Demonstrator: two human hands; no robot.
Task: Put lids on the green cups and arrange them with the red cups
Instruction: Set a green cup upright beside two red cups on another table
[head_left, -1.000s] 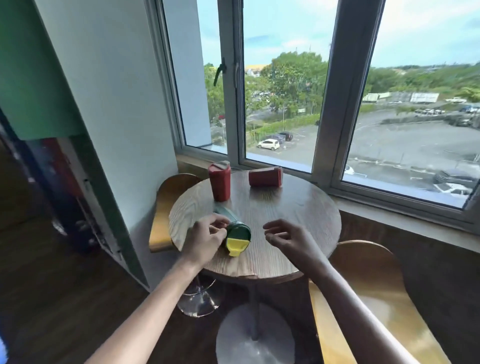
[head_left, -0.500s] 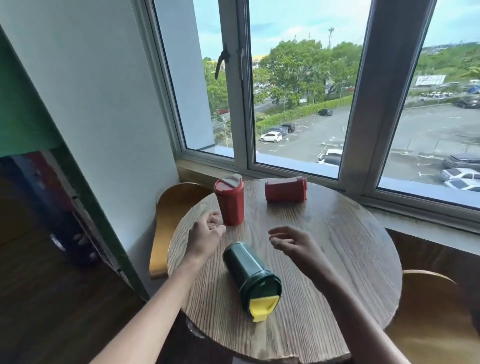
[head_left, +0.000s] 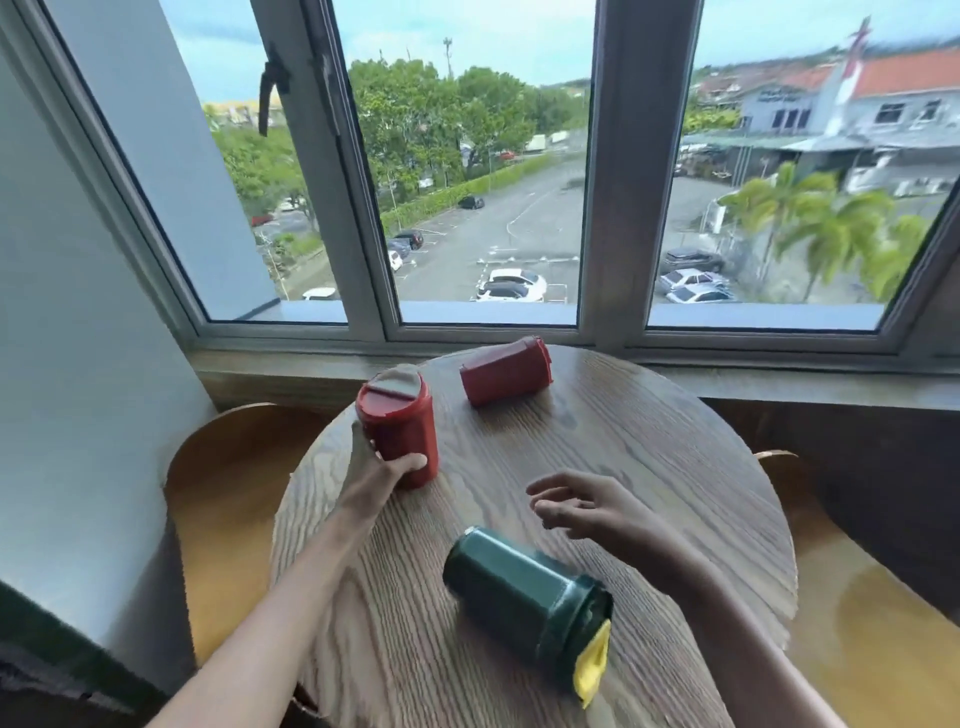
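A dark green cup (head_left: 522, 597) with a green lid and yellow flap lies on its side near the front of the round wooden table (head_left: 649, 467). An upright red cup (head_left: 400, 426) with a red lid stands at the table's left; my left hand (head_left: 382, 467) is wrapped around its lower part. A second red cup (head_left: 506, 370) lies on its side at the back by the window. My right hand (head_left: 587, 506) hovers open over the table, just beyond the green cup, touching nothing.
Curved wooden chairs sit left (head_left: 228, 493) and right (head_left: 872, 623) of the table. A window sill (head_left: 779, 384) and large window run close behind the table. A white wall (head_left: 78, 364) stands at the left.
My left hand let go of the green cup, moved forward and closed on the upright red cup. The view moved nearer to the table. The green cup stays lying down.
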